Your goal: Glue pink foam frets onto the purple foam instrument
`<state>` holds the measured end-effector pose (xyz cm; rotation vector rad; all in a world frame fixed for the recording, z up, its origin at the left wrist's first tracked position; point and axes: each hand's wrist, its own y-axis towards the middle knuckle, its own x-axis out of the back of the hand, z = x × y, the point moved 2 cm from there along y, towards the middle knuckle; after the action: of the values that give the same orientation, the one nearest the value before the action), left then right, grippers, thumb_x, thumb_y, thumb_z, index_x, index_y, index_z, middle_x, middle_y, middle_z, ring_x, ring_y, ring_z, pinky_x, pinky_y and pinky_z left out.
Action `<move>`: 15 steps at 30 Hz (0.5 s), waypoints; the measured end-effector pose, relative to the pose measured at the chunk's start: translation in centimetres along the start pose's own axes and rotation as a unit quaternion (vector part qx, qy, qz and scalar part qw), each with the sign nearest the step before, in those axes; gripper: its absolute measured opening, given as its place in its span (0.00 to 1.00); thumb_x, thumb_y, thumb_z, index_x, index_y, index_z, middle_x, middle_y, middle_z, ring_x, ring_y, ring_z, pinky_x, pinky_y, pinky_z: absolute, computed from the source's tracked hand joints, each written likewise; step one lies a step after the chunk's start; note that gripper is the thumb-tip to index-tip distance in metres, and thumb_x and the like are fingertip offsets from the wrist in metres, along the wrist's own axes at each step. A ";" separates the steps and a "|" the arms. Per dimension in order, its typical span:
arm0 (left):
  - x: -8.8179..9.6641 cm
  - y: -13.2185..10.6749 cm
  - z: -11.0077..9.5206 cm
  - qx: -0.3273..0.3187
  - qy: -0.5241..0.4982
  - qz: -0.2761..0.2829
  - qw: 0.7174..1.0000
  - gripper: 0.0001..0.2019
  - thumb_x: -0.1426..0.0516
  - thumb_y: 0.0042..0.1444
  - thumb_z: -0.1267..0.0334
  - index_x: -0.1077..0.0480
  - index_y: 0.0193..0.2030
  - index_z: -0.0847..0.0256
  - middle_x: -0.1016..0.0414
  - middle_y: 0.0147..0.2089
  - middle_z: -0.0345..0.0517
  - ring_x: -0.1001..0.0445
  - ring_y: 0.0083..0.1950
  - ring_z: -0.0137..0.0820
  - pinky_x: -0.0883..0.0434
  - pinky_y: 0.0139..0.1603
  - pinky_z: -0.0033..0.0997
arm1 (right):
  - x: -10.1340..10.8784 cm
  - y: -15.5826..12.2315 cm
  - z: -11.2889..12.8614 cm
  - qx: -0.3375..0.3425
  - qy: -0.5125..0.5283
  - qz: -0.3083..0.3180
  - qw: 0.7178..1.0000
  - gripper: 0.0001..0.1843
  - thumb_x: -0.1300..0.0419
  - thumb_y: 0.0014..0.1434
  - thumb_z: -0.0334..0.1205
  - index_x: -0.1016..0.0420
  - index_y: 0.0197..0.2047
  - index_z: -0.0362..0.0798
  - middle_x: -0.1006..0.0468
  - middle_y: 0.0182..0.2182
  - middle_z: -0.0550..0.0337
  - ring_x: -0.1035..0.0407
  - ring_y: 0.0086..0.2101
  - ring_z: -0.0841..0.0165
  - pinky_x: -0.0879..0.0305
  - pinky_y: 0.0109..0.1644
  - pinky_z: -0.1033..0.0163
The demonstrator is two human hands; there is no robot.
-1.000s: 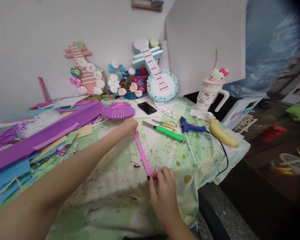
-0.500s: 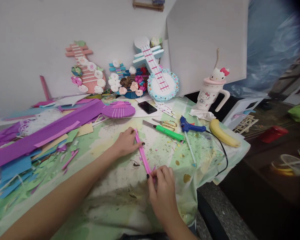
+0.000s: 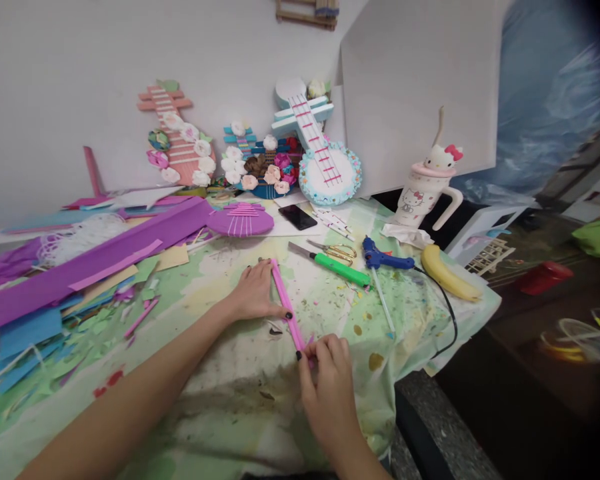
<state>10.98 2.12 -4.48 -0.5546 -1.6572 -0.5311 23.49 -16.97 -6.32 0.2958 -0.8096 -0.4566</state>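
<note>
A narrow pink strip, which looks like folded paper or foam, lies slantwise on the stained table cover. My left hand holds it down, fingertips at the far end and thumb stretched onto its middle. At the near end, my right hand pinches the strip between thumb and fingers; a small pink bit sticks out beside those fingers. To the right of the strip lie a green-handled utility knife, gold-handled scissors and a blue hot glue gun with a glue stick.
Purple paper and many coloured scraps cover the left side. A purple oval piece with strings and a phone lie behind. Decorated guitar shapes lean on the wall. A banana and a tumbler stand right.
My left thumb has slid down along the strip towards me, widening the span of the hand. My right hand keeps its pinch at the near end. The view has shifted slightly.
</note>
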 end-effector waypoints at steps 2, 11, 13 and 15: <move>0.2 -0.1 -0.2 0.013 -0.010 0.013 1.000 0.61 0.45 0.36 0.29 0.57 0.67 0.77 0.57 0.69 0.77 0.56 0.70 0.58 0.54 0.66 0.58 | 0.0 0.0 0.0 -0.001 0.005 -0.001 1.000 0.08 0.48 0.58 0.26 0.38 0.31 0.48 0.35 0.32 0.57 0.41 0.35 0.62 0.44 0.40 0.55; 1.0 -0.1 -1.0 0.024 -0.014 0.062 0.998 0.62 0.47 0.35 0.27 0.56 0.68 0.75 0.63 0.71 0.70 0.62 0.71 0.58 0.58 0.67 0.60 | 0.0 -0.1 -0.1 0.006 0.001 0.021 1.000 0.06 0.49 0.60 0.27 0.38 0.33 0.47 0.36 0.34 0.56 0.43 0.36 0.62 0.45 0.41 0.54; 0.9 0.0 -0.9 0.022 -0.012 0.064 0.998 0.62 0.47 0.35 0.27 0.56 0.68 0.73 0.63 0.72 0.68 0.62 0.71 0.58 0.57 0.66 0.61 | 0.0 -0.1 -0.1 0.011 -0.009 0.022 1.000 0.07 0.50 0.60 0.27 0.38 0.33 0.47 0.36 0.34 0.56 0.44 0.36 0.62 0.45 0.41 0.54; 0.9 0.1 -0.9 0.020 -0.007 0.070 0.997 0.63 0.47 0.35 0.26 0.57 0.69 0.74 0.64 0.72 0.67 0.63 0.71 0.58 0.58 0.66 0.62 | -0.1 -0.1 0.0 0.018 -0.019 0.018 0.999 0.07 0.50 0.60 0.26 0.39 0.33 0.47 0.36 0.33 0.56 0.44 0.35 0.62 0.46 0.40 0.54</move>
<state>11.60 1.70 -3.47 -0.6418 -1.6242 -0.3923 23.44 -17.06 -6.45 0.3064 -0.8597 -0.4145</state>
